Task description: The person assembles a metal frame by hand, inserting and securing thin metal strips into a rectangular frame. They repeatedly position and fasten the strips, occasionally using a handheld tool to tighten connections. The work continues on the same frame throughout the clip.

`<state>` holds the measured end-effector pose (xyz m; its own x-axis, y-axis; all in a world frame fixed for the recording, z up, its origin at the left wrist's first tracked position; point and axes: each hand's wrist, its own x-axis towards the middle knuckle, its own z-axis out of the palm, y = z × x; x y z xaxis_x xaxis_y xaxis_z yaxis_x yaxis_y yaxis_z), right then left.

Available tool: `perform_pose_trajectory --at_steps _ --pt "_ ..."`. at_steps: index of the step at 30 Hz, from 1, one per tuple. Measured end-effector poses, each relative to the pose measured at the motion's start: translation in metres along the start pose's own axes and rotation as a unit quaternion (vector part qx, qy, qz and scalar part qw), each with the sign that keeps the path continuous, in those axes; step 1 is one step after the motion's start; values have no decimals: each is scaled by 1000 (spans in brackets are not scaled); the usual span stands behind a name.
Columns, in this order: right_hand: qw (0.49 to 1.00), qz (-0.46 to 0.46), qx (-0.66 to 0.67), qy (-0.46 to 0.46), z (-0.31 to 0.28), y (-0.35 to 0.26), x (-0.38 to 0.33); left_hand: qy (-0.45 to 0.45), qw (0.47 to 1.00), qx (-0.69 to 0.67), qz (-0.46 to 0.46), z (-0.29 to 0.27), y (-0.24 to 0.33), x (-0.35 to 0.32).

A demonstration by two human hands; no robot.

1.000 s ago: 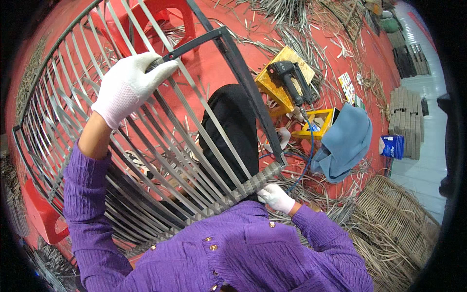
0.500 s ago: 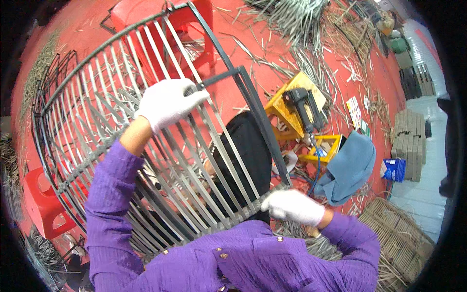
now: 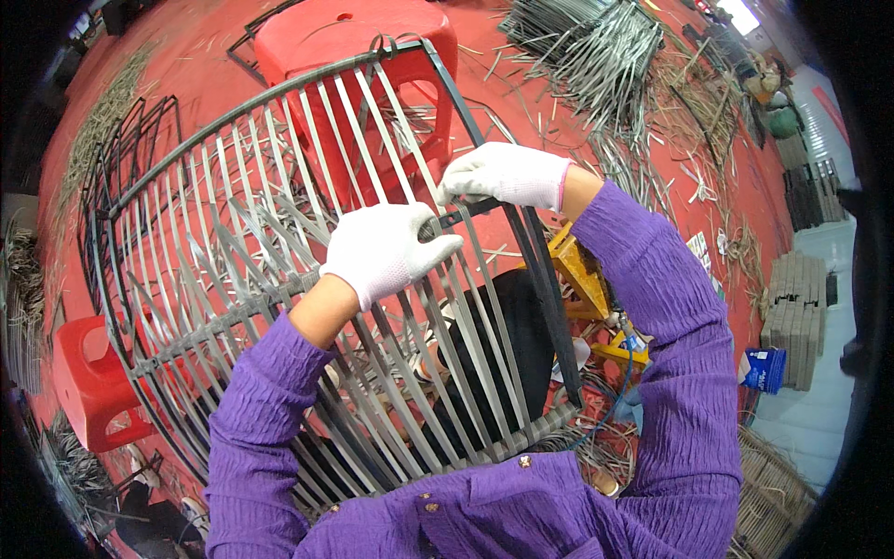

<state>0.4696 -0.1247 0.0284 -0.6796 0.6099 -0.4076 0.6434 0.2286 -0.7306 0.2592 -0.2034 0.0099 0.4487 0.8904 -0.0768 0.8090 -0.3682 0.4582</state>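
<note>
A curved dark metal frame point(image 3: 140, 196) strung with many grey woven strips rests on my lap and reaches up to the left. My left hand point(image 3: 382, 250), in a white glove, grips the frame's cross bar and the strips near the middle. Just to its right, my right hand point(image 3: 507, 174), also gloved in white, pinches a grey strip point(image 3: 466, 216) at the same bar. Both purple sleeves reach in from below.
A red plastic stool point(image 3: 349, 42) stands behind the frame, another red stool point(image 3: 88, 382) at the left. A yellow tool point(image 3: 582, 275) lies right of my lap. Piles of grey strips point(image 3: 596, 47) cover the red floor; a blue box point(image 3: 765, 370) and stacked grey blocks point(image 3: 796, 303) sit far right.
My right hand has left the frame's lower edge and risen to the cross bar beside my left hand. The view has shifted left, showing more of the frame and the stools.
</note>
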Motion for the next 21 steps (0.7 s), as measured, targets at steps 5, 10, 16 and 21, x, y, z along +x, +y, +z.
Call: perform_pose_trajectory --at_steps 5,10,16,21 --pt "995 -66 70 34 8 4 -3 270 953 101 93 -6 28 -31" --pt "994 33 83 55 13 -3 -6 202 973 61 95 -7 37 -24" --pt "990 -89 -41 104 14 8 0 171 981 -81 34 16 32 -7" --pt "980 -67 -88 167 19 -15 -13 214 967 -133 43 20 23 -4"
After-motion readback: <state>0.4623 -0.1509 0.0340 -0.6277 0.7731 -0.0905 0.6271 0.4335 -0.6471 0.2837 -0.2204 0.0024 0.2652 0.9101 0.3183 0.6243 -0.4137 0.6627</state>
